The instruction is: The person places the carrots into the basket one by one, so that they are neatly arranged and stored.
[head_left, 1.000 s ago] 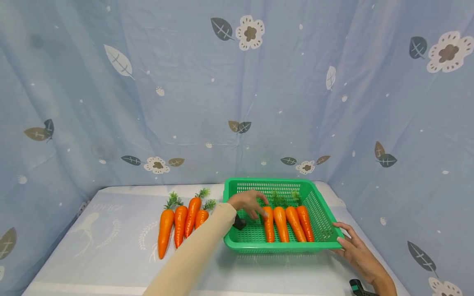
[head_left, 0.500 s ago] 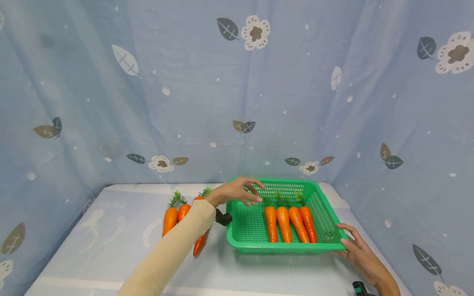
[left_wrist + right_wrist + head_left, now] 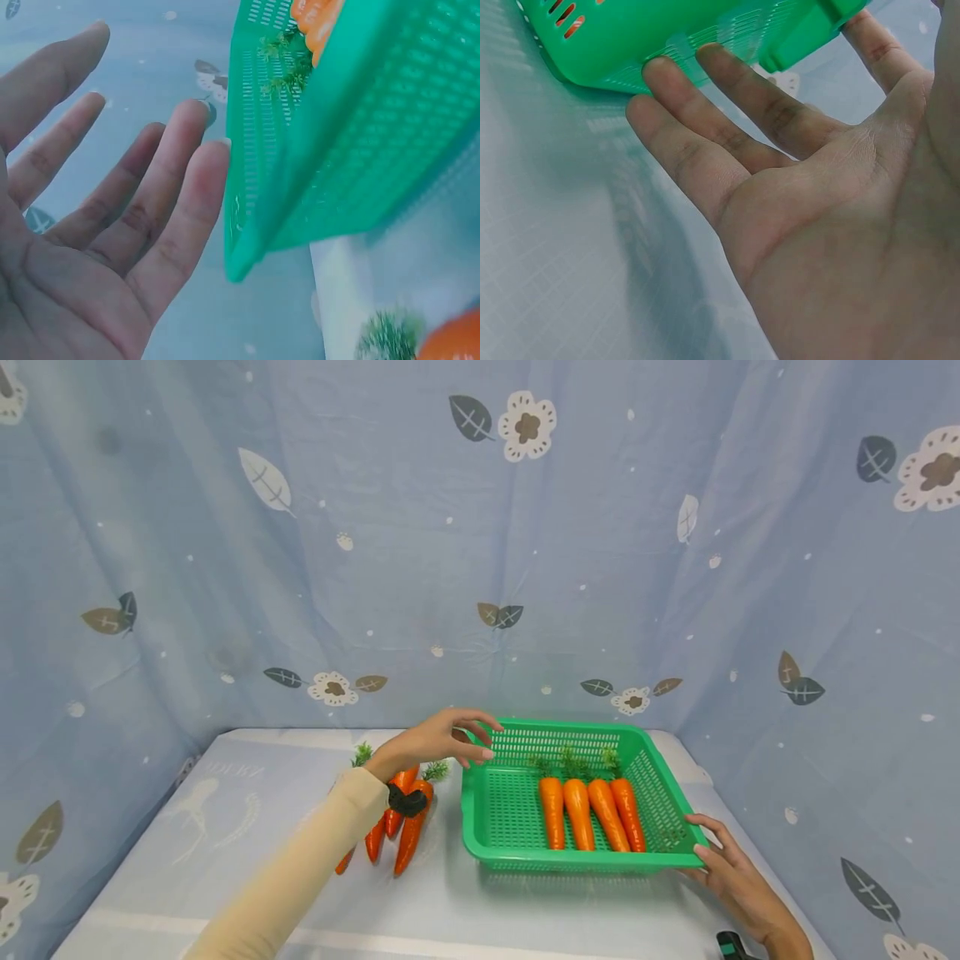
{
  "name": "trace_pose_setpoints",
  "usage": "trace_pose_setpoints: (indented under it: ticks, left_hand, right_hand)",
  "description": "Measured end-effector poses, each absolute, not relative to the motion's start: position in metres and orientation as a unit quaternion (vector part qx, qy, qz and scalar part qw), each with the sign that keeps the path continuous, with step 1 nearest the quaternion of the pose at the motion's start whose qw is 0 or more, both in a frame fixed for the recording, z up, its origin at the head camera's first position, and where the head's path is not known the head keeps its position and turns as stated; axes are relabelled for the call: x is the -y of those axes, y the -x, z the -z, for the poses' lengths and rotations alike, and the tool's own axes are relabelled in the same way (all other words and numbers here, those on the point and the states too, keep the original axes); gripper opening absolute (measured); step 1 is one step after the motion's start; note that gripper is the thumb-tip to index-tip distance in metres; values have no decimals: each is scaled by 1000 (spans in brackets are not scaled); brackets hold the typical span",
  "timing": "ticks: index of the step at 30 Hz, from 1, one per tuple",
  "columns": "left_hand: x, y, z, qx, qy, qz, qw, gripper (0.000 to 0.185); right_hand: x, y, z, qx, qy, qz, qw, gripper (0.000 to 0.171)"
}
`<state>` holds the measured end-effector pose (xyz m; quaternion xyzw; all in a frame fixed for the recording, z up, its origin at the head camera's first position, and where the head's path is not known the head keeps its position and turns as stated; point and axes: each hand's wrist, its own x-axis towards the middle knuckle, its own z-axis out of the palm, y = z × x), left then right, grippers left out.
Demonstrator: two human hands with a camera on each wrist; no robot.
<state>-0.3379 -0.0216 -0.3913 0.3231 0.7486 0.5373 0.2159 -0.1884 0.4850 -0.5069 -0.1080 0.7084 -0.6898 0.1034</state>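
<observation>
The left hand (image 3: 438,743) hovered empty, fingers spread and relaxed, over the basket's (image 3: 495,853) left rim, above loose carrots (image 3: 408,827) lying on the counter (image 3: 225,860). The right hand (image 3: 731,877) lay flat with straight fingers against the basket's near right corner. Four carrots (image 3: 592,810) lay side by side inside it.

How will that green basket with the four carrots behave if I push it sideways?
The green basket looks like thin perforated plastic, so probably light and a little flexible at the rim. Its flat base on the smooth table should slide, not tip. The four carrots lie loose and may shift or roll inside.
</observation>
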Motion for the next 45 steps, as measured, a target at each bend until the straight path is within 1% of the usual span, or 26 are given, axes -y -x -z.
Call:
trace_pose_setpoints:
  ticks: [6, 14, 22, 27, 32, 36, 45]
  left_hand:
    - [56, 334, 393, -765, -299, -537, 194, 45]
    - [104, 329, 400, -788, -252, -539, 157, 43]
    - [148, 320, 420, -815, -201, -524, 141, 40]
    - [169, 311, 433, -828, -166, -521, 127, 43]
    - [184, 304, 443, -844, -133, -508, 108, 51]
    - [192, 301, 451, -854, -110, -496, 108, 55]
    - [192, 297, 468, -872, -75, -467, 129, 51]
  right_hand:
    - [-486, 189, 508, -699, 124, 695, 113, 46]
    - [-484, 190, 505, -716, 112, 682, 103, 47]
    - [-484, 191, 505, -715, 113, 683, 101, 46]
    - [-484, 191, 505, -714, 114, 683, 101, 45]
    - [-484, 191, 507, -710, 117, 687, 103, 46]
    - [-485, 189, 507, -701, 123, 694, 110, 46]
    - [-487, 189, 507, -696, 133, 697, 110, 47]
